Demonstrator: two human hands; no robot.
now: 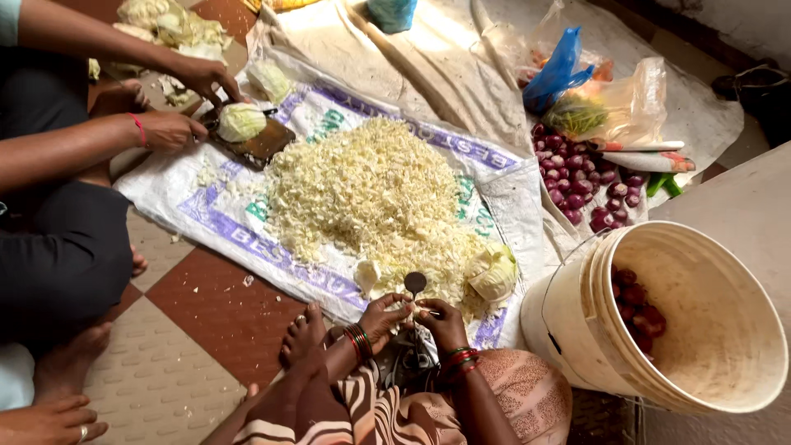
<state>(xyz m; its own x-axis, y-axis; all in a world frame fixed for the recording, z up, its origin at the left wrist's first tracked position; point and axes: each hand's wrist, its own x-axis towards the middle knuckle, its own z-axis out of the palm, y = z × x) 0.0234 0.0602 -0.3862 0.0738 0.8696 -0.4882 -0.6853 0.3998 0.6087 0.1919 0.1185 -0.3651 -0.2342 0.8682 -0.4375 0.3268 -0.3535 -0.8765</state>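
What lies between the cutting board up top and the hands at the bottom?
In the head view, a big heap of shredded cabbage on a white woven sack.

The light is soft daylight, and it seems to come from the top of the view, far from the two hands (416, 320) at the bottom. The pale cloth (428, 58) up there shines almost white, and its folds get lost in the glare. The heap of chopped cabbage (371, 194) just above the hands is bright and sharp. Shadows are gentle, with no hard edges. The dark clothes off to the left look almost black. The white bucket (709, 272) to the right looks stretched and a little fuzzy near the edge.
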